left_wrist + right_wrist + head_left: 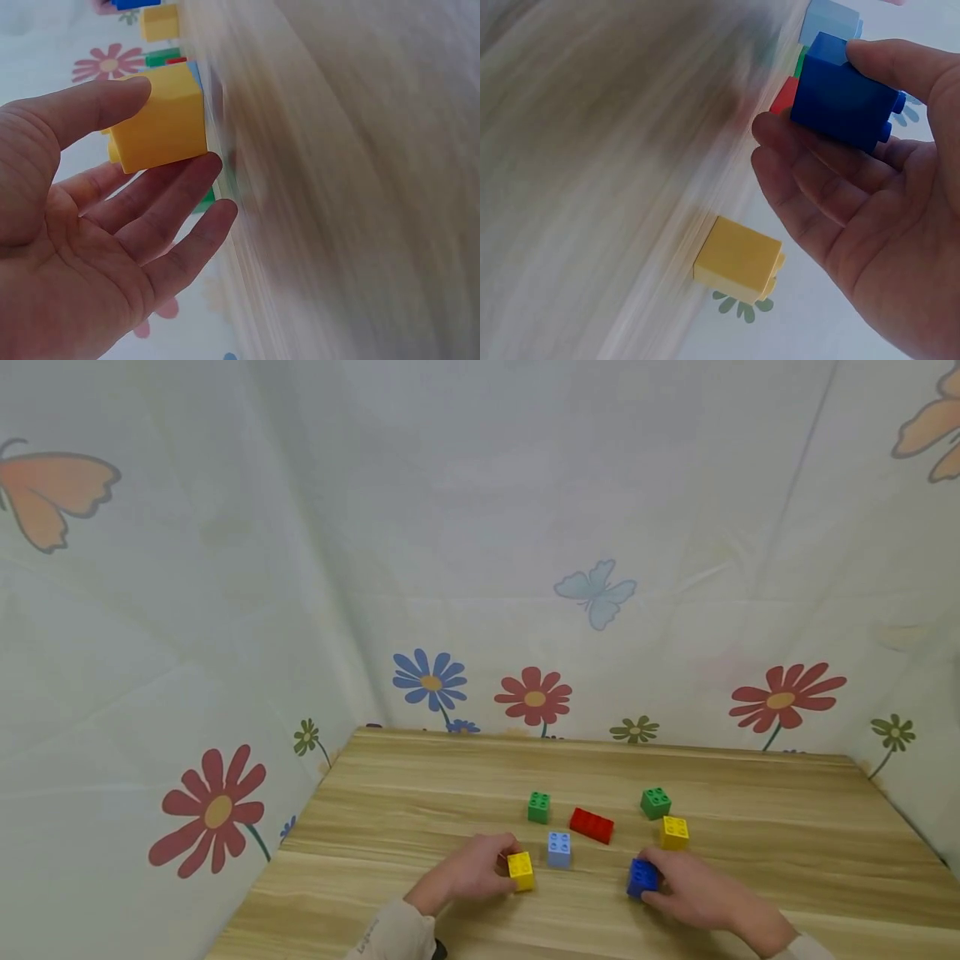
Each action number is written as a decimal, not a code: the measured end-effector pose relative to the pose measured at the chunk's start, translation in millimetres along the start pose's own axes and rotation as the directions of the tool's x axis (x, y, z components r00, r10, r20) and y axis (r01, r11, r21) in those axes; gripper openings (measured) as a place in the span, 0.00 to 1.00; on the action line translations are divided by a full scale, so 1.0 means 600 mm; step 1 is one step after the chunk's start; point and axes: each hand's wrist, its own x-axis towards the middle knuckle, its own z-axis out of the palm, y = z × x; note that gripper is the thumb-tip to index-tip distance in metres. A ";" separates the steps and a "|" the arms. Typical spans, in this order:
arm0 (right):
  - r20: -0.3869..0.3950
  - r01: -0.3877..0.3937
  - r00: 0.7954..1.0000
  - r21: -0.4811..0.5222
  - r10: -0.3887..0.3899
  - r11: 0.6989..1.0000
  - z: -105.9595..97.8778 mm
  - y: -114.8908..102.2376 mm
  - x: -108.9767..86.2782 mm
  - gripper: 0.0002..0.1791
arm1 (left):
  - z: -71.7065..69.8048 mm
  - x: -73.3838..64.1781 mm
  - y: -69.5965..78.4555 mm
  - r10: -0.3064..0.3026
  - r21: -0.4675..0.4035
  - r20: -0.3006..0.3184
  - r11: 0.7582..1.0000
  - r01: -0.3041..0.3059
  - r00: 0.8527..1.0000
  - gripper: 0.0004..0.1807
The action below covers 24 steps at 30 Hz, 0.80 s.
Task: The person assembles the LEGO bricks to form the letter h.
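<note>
My left hand (pixel 483 867) pinches a yellow toy brick (pixel 521 871) between thumb and fingers, studs facing up in the head view. In the left wrist view the thumb lies on one side of this yellow brick (pixel 161 120), close over the wood. A dark blue brick (pixel 642 878) is gripped by my right hand (pixel 693 887), farther right. The right wrist view has the blue brick (pixel 844 94) between thumb and fingertips. Just right of the left hand's brick stands a light blue brick (pixel 558 849). Beyond the right hand is a second yellow brick (pixel 674 832).
A long red brick (pixel 592 825) lies behind the light blue one. Two green bricks stand farther back, the left green brick (pixel 538 807) and the right green brick (pixel 656 802). The wooden table (pixel 420 785) meets a flowered curtain (pixel 450 568) at its back and sides.
</note>
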 end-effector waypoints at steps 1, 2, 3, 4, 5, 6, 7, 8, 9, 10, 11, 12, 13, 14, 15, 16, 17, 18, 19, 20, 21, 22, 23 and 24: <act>-0.002 0.000 1.000 0.001 0.000 1.000 0.000 -0.002 -0.001 0.21 | 0.002 0.000 0.002 0.008 0.006 0.001 1.000 -0.008 1.000 0.15; -0.005 0.003 1.000 0.001 -0.003 1.000 0.001 -0.004 -0.001 0.21 | 0.003 0.000 0.004 0.013 0.006 0.004 1.000 -0.013 1.000 0.15; -0.008 0.006 1.000 0.002 -0.006 1.000 0.001 -0.006 -0.001 0.22 | 0.005 0.000 0.005 0.018 0.008 0.006 1.000 -0.018 1.000 0.16; -0.011 0.010 1.000 0.003 -0.010 1.000 0.001 -0.008 -0.001 0.22 | 0.007 0.000 0.006 0.026 0.010 0.007 1.000 -0.026 1.000 0.16; -0.012 0.013 1.000 0.004 -0.013 1.000 0.001 -0.010 -0.001 0.22 | 0.009 0.001 0.006 0.032 0.018 0.009 0.999 -0.032 0.999 0.16; -0.014 0.015 1.000 0.004 -0.015 1.000 0.001 -0.012 -0.001 0.22 | 0.011 0.002 0.007 0.035 0.023 0.013 0.999 -0.035 0.999 0.16; -0.015 0.016 1.000 0.009 -0.016 1.000 0.001 -0.014 -0.001 0.22 | 0.013 0.003 0.007 0.035 0.028 0.018 0.999 -0.035 0.999 0.16; -0.015 0.017 1.000 0.010 -0.017 1.000 0.001 -0.017 0.000 0.22 | 0.015 0.004 0.008 0.033 0.030 0.022 0.999 -0.033 0.999 0.16; -0.014 0.016 1.000 0.013 -0.015 1.000 0.001 -0.019 0.000 0.22 | 0.017 0.006 0.008 0.030 0.032 0.025 0.999 -0.031 0.999 0.16; -0.015 0.014 1.000 0.016 -0.013 1.000 0.001 -0.021 0.001 0.22 | 0.018 0.007 0.009 0.027 0.032 0.030 0.999 -0.028 0.999 0.16; -0.015 0.010 1.000 0.023 -0.009 1.000 0.001 -0.023 0.001 0.22 | 0.020 0.008 0.010 0.025 0.038 0.035 0.999 -0.026 0.999 0.16; -0.016 0.007 1.000 0.028 -0.007 1.000 0.002 -0.024 0.002 0.22 | 0.021 0.010 0.012 0.024 0.041 0.038 0.999 -0.025 0.999 0.16; -0.016 0.006 1.000 0.029 -0.005 1.000 0.002 -0.026 0.002 0.22 | 0.022 0.011 0.013 0.022 0.043 0.041 0.999 -0.024 0.999 0.16; -0.016 0.007 1.000 0.032 -0.007 0.999 0.003 -0.028 0.003 0.22 | 0.022 0.011 0.015 0.024 0.045 0.043 0.999 -0.026 0.999 0.16; -0.017 0.011 1.000 0.042 -0.010 0.999 0.003 -0.031 0.003 0.22 | 0.023 0.012 0.016 0.026 0.044 0.046 0.999 -0.028 0.999 0.16; -0.018 0.017 1.000 0.048 -0.016 0.999 0.004 -0.033 0.003 0.22 | 0.024 0.013 0.018 0.031 0.047 0.048 0.998 -0.033 0.998 0.16; -0.021 0.025 1.000 0.059 -0.024 0.998 0.004 -0.035 0.003 0.22 | 0.025 0.013 0.020 0.033 0.050 0.050 0.998 -0.035 0.998 0.16; -0.022 0.032 0.999 0.063 -0.031 0.997 0.004 -0.037 0.003 0.22 | 0.026 0.014 0.021 0.032 0.046 0.052 0.998 -0.034 0.998 0.16; -0.023 0.037 0.999 0.067 -0.035 0.997 0.005 -0.039 0.003 0.22 | 0.026 0.015 0.022 0.031 0.045 0.055 0.998 -0.033 0.998 0.16; -0.026 0.044 0.999 0.072 -0.042 0.996 0.006 -0.041 0.003 0.22 | 0.027 0.015 0.023 0.030 0.046 0.057 0.998 -0.033 0.998 0.16; -0.031 0.049 0.998 0.075 -0.047 0.996 0.007 -0.042 0.003 0.22 | 0.028 0.016 0.025 0.029 0.045 0.060 0.998 -0.032 0.998 0.16; -0.035 0.053 0.998 0.069 -0.051 0.996 0.008 -0.043 0.004 0.22 | 0.028 0.017 0.026 0.027 0.049 0.063 0.998 -0.030 0.998 0.16; -0.041 0.056 0.998 0.068 -0.054 0.996 0.009 -0.045 0.004 0.21 | 0.028 0.017 0.027 0.023 0.050 0.066 0.998 -0.027 0.998 0.16; -0.046 0.060 0.997 0.058 -0.057 0.997 0.011 -0.046 0.005 0.21 | 0.028 0.017 0.029 0.024 0.056 0.067 0.998 -0.027 0.997 0.16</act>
